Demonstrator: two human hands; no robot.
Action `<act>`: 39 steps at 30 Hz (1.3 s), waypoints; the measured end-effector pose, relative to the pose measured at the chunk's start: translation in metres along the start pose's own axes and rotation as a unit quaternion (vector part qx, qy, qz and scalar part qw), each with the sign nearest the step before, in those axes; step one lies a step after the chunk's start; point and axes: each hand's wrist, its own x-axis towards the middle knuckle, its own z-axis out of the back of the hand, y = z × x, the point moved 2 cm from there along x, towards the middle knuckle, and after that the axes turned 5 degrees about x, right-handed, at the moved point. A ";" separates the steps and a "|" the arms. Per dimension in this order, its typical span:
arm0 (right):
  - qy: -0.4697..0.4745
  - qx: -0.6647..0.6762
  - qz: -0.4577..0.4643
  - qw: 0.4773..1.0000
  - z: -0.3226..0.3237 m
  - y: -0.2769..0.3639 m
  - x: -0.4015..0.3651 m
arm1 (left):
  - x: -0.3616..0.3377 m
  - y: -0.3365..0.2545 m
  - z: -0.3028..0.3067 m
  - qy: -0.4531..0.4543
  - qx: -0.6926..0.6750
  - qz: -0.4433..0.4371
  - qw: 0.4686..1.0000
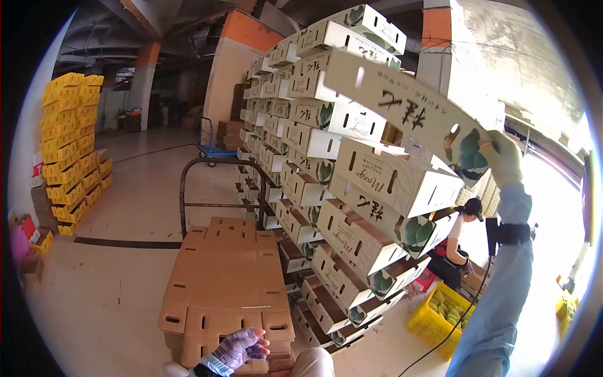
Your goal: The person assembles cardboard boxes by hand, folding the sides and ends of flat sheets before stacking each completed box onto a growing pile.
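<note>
My right hand, gloved and raised at the upper right, grips one end of a white printed carton. The carton is tilted, above and in front of a tall stack of white mango cartons. Low in the view, my left hand, in a purple fingerless glove, is above a pile of flat brown cardboard sheets. Its fingers are apart and nothing shows in them.
Yellow crates stand stacked at the left. A blue trolley is farther back. Behind the brown sheets rises a metal cart handle. At the right, a person sits near a yellow basket of green fruit.
</note>
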 end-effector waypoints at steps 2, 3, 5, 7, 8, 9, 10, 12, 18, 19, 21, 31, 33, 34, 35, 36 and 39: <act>0.074 -0.090 -0.075 0.990 -0.017 -0.002 0.013 | -0.001 0.002 0.006 -0.017 -0.001 0.003 1.000; 0.070 -0.099 -0.066 0.990 -0.027 -0.012 0.018 | -0.001 0.002 0.009 -0.024 -0.010 0.010 1.000; 0.076 -0.120 -0.061 0.988 -0.035 0.000 0.030 | 0.001 0.001 0.016 -0.036 -0.027 0.023 0.999; 0.083 -0.138 -0.057 0.985 -0.045 0.009 0.035 | 0.000 0.002 0.021 -0.045 -0.025 0.008 0.999; 0.080 -0.140 -0.061 0.985 -0.048 0.011 0.035 | -0.001 0.003 0.022 -0.054 -0.027 0.009 0.998; 0.076 -0.142 -0.065 0.985 -0.049 0.012 0.036 | -0.003 0.004 0.023 -0.062 -0.028 0.010 0.998; 0.076 -0.141 -0.065 0.985 -0.051 0.010 0.037 | -0.003 0.006 0.025 -0.063 -0.028 0.009 0.998; 0.061 -0.139 -0.048 0.987 -0.051 0.003 0.039 | 0.001 0.010 0.030 -0.060 -0.042 0.010 0.997; 0.050 -0.156 -0.052 0.985 -0.056 0.002 0.032 | 0.010 0.020 0.035 -0.027 -0.071 -0.002 0.997; 0.038 -0.160 -0.042 0.986 -0.056 0.009 0.030 | 0.010 0.020 0.033 -0.027 -0.071 -0.002 0.997; 0.038 -0.162 -0.031 0.986 -0.052 0.016 0.031 | 0.010 0.024 0.032 -0.066 -0.036 0.042 0.996; 0.055 -0.148 -0.033 0.987 -0.064 0.005 0.036 | 0.011 0.037 0.046 -0.078 -0.049 0.041 0.995; 0.043 -0.160 0.015 0.986 -0.066 -0.001 0.035 | 0.011 0.040 0.046 -0.069 -0.049 0.041 0.996; -0.003 -0.227 0.067 0.972 -0.070 0.000 0.030 | 0.012 0.042 0.047 -0.060 -0.052 0.036 0.996; -0.004 -0.232 0.063 0.971 -0.073 0.012 0.020 | 0.012 0.045 0.049 -0.056 -0.049 0.040 0.996; -0.041 -0.219 0.075 0.972 -0.078 0.033 0.004 | 0.011 0.047 0.052 -0.071 -0.047 0.044 0.995; -0.032 -0.117 0.165 0.979 -0.109 0.064 -0.028 | 0.014 0.051 0.044 -0.089 -0.019 0.058 0.994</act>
